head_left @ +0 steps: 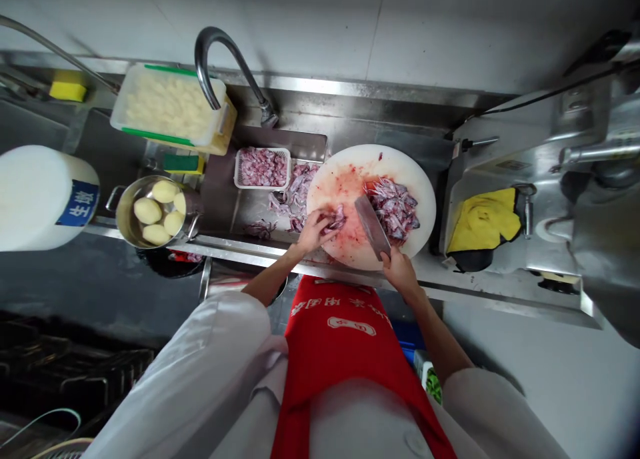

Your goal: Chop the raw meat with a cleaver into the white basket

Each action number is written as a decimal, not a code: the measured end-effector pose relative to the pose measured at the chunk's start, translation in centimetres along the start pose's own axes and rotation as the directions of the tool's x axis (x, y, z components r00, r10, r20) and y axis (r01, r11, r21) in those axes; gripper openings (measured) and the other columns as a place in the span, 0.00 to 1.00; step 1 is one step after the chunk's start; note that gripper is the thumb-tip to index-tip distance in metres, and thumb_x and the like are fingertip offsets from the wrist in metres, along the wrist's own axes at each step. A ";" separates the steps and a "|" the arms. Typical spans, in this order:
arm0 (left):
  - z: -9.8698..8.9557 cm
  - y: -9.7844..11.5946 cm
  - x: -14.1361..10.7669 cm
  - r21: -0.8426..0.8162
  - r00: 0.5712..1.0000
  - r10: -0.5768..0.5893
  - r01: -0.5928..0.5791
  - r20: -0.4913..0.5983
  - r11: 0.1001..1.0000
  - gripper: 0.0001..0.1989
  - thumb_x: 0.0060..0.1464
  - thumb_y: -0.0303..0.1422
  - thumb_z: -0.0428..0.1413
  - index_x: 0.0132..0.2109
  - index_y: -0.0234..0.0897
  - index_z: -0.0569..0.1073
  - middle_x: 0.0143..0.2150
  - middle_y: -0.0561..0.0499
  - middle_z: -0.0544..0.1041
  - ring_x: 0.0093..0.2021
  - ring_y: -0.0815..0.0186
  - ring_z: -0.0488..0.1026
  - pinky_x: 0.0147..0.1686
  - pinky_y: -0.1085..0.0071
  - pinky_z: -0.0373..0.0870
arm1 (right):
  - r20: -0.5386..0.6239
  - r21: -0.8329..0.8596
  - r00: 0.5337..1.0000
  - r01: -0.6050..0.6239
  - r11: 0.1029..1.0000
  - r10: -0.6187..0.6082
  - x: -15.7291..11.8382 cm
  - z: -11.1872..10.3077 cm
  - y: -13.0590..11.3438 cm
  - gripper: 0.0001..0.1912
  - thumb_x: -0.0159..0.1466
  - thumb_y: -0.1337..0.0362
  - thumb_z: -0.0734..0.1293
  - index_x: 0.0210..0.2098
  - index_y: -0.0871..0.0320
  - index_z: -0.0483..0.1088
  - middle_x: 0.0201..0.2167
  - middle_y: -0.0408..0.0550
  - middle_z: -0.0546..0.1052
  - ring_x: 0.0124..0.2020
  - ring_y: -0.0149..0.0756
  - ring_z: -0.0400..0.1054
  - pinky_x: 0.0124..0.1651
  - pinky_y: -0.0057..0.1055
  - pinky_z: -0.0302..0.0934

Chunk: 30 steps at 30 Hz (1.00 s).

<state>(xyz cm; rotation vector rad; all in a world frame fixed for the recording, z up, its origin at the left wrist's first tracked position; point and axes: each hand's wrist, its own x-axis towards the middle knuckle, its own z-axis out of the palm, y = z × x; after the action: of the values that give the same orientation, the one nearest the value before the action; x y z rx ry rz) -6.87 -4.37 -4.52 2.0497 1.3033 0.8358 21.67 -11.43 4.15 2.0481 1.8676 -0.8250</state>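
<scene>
Raw meat [397, 209] lies beside the cleaver [371, 224], basket [263, 187] and pot [124, 213] farther left.

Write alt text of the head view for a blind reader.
The right hand holds a cleaver over a round cutting board while the left hand holds a piece of raw meat. A heap of meat lies right of the cleaver; left of the board are a basket of meat pieces and a pot of potatoes.

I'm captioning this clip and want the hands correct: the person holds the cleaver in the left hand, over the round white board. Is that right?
Not quite: the cleaver is in the right hand, as the head view shows. It is over the round white board.
</scene>
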 end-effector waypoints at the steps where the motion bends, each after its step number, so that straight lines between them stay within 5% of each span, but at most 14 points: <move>1: 0.2 0.2 -0.8 0.013 0.998 -0.045 0.045 -0.032 0.999 0.17 0.57 0.44 0.63 0.49 0.41 0.78 0.53 0.41 0.72 0.57 0.54 0.69 0.58 0.56 0.66 | -0.001 -0.012 1.000 0.006 1.000 -0.006 0.0 -0.3 -0.5 0.15 0.74 0.62 0.56 0.52 0.64 0.67 0.40 0.59 0.79 0.43 0.45 0.74 0.42 0.33 0.58; 7: 2.6 2.1 -4.0 -0.024 0.922 -0.250 0.254 -0.295 0.967 0.15 0.59 0.43 0.59 0.49 0.40 0.76 0.44 0.43 0.76 0.49 0.55 0.71 0.56 0.56 0.65 | -0.023 -0.036 0.994 0.106 0.994 -0.107 1.5 -2.0 -5.1 0.18 0.75 0.60 0.52 0.54 0.64 0.65 0.39 0.60 0.80 0.40 0.45 0.75 0.39 0.33 0.58; 12: 3.1 3.5 -4.6 -0.060 0.673 -0.313 0.372 -0.670 0.926 0.13 0.64 0.41 0.53 0.48 0.36 0.74 0.48 0.39 0.72 0.52 0.55 0.69 0.55 0.57 0.65 | -0.058 -0.049 0.978 0.200 0.979 -0.202 2.8 -4.4 -8.8 0.18 0.75 0.61 0.52 0.55 0.65 0.65 0.36 0.60 0.81 0.36 0.46 0.76 0.37 0.32 0.58; 14: 2.9 3.9 -4.2 -0.049 0.627 -0.315 0.404 -0.712 0.914 0.12 0.66 0.39 0.51 0.48 0.36 0.73 0.50 0.38 0.71 0.54 0.56 0.68 0.56 0.57 0.64 | -0.181 -0.034 0.962 0.204 0.978 -0.206 3.1 -5.6 -9.8 0.21 0.75 0.59 0.50 0.56 0.67 0.64 0.36 0.61 0.80 0.36 0.46 0.75 0.36 0.33 0.59; 17: 2.2 3.8 -2.3 -0.019 0.720 -0.331 0.404 -0.610 0.914 0.09 0.66 0.34 0.50 0.45 0.38 0.73 0.47 0.42 0.73 0.53 0.57 0.68 0.57 0.57 0.62 | -0.281 -0.019 0.937 0.212 0.977 -0.209 3.7 -6.7 -10.3 0.21 0.75 0.58 0.51 0.56 0.67 0.64 0.35 0.60 0.80 0.36 0.46 0.75 0.36 0.32 0.58; 21: 0.9 2.5 0.6 0.057 0.928 -0.315 0.332 -0.200 0.941 0.05 0.58 0.28 0.57 0.41 0.40 0.76 0.44 0.47 0.78 0.53 0.54 0.68 0.56 0.55 0.60 | -0.214 -0.036 0.962 0.164 0.986 -0.168 4.8 -5.4 -9.1 0.18 0.74 0.60 0.53 0.53 0.65 0.66 0.35 0.59 0.80 0.36 0.45 0.75 0.35 0.32 0.58; 24: 0.1 1.7 0.8 0.080 0.953 -0.297 0.301 -0.052 0.950 0.05 0.54 0.25 0.58 0.38 0.39 0.76 0.40 0.48 0.79 0.48 0.55 0.70 0.52 0.56 0.61 | -0.138 -0.058 0.981 0.128 0.990 -0.135 4.8 -3.9 -8.0 0.18 0.74 0.61 0.54 0.54 0.66 0.66 0.37 0.60 0.80 0.36 0.44 0.75 0.37 0.32 0.58; 27: -0.1 1.7 -0.5 -0.027 0.939 -0.315 0.315 -0.136 0.949 0.03 0.56 0.27 0.59 0.38 0.38 0.75 0.36 0.49 0.79 0.41 0.60 0.72 0.50 0.61 0.64 | -0.078 -0.075 0.986 0.142 0.987 -0.147 3.9 -3.8 -7.9 0.17 0.74 0.61 0.54 0.53 0.64 0.67 0.36 0.59 0.80 0.36 0.44 0.75 0.36 0.32 0.58; 30: 0.5 1.9 -2.0 -0.115 0.901 -0.357 0.339 -0.247 0.934 0.03 0.58 0.31 0.59 0.35 0.38 0.74 0.34 0.50 0.78 0.37 0.63 0.72 0.46 0.64 0.66 | -0.151 -0.079 0.976 0.148 0.986 -0.159 3.0 -4.7 -8.7 0.19 0.75 0.59 0.52 0.54 0.65 0.65 0.35 0.60 0.80 0.36 0.45 0.75 0.35 0.32 0.57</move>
<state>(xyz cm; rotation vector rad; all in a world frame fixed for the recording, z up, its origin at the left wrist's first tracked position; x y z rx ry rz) -6.08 -6.94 -3.83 1.6189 1.6987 0.9916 14.35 -5.15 7.96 1.9997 2.1297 -0.6423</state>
